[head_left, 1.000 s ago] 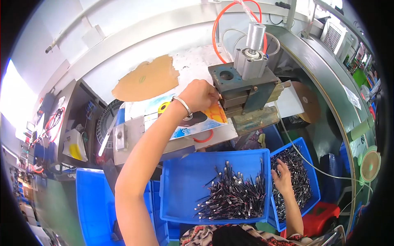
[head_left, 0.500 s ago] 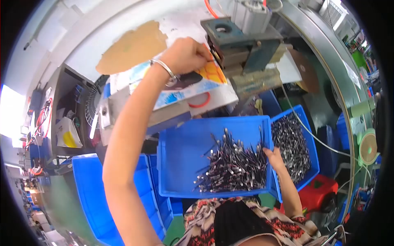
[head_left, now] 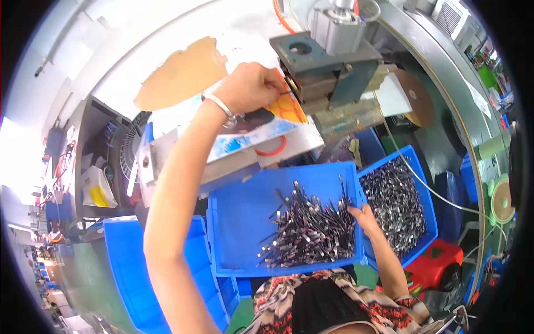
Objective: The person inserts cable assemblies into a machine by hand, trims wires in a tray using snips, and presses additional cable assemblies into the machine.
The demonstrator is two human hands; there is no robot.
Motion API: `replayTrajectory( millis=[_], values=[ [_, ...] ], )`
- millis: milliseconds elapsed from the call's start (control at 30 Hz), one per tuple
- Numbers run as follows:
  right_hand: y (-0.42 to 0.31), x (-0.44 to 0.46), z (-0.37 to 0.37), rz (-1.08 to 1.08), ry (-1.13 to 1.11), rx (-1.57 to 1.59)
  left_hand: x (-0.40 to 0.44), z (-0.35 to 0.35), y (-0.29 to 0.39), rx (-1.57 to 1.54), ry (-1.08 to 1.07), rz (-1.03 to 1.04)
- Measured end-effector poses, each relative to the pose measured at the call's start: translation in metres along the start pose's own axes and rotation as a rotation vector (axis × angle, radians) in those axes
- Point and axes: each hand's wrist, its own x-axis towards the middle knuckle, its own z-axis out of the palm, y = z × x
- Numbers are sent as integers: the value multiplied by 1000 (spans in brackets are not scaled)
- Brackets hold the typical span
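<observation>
My left hand (head_left: 253, 88) is closed in a pinch at the front of a metal press (head_left: 328, 72). A thin dark strip, like the cables in the bin, shows between its fingertips and the press; the fingers partly hide it. Below lies a blue bin (head_left: 236, 222) with a heap of short black cables (head_left: 311, 228) with shiny metal ends. My right hand (head_left: 365, 219) is closed over the bin's right rim, its thumb on the inner side beside the cables. The other fingers are mostly hidden.
A second blue bin (head_left: 431, 222), full of similar pieces, stands at the right beside a red stool (head_left: 431, 267). More blue bins (head_left: 133, 267) are at the lower left. A white cord (head_left: 439, 195) crosses the right bin. A colourful printed sheet (head_left: 239, 142) covers the bench.
The view has shifted slightly, so the bench and press appear a little lower. My left hand stays pinched at the press, and my right hand stays at the bin's rim.
</observation>
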Motion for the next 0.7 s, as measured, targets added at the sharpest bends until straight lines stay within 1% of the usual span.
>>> replayTrajectory(
  millis=[33, 100, 167, 233, 267, 300, 367, 433, 500, 567, 633, 667, 700],
  values=[
    [4, 1, -1, -1, -14, 16, -5, -7, 8, 53, 49, 31],
    [1, -1, -1, 23, -13, 18, -14, -6, -7, 68, 290, 189],
    [-1, -5, 0, 42, 5, 38, -47, -17, 5, 18, 417, 104],
    [1, -8, 3, 56, 48, 77, -96, -20, 24, 48, 471, -45],
    [7, -7, 2, 100, 47, 96, -125, -16, 22, 99, 425, -81],
    [10, -7, 2, 85, 53, 87, -153, -9, 20, 145, 377, -120],
    [18, -8, 0, 59, 70, 68, -202, 13, 23, 137, 463, -127],
    [28, -3, -3, 43, 100, -14, -250, 28, 33, 122, 371, -212],
    [24, -6, -4, 45, 122, -85, -286, 44, 57, 48, 324, -368],
    [23, -6, -2, 15, 129, -74, -315, 70, 56, -112, 261, -571],
    [26, -5, -3, 22, 102, -49, -335, 111, 36, 262, 327, -541],
    [29, -4, -2, -48, 87, 31, -345, 133, 19, 448, 360, -522],
    [22, -6, -1, -37, 93, 21, -359, 161, -4, 276, 380, -642]
  ],
)
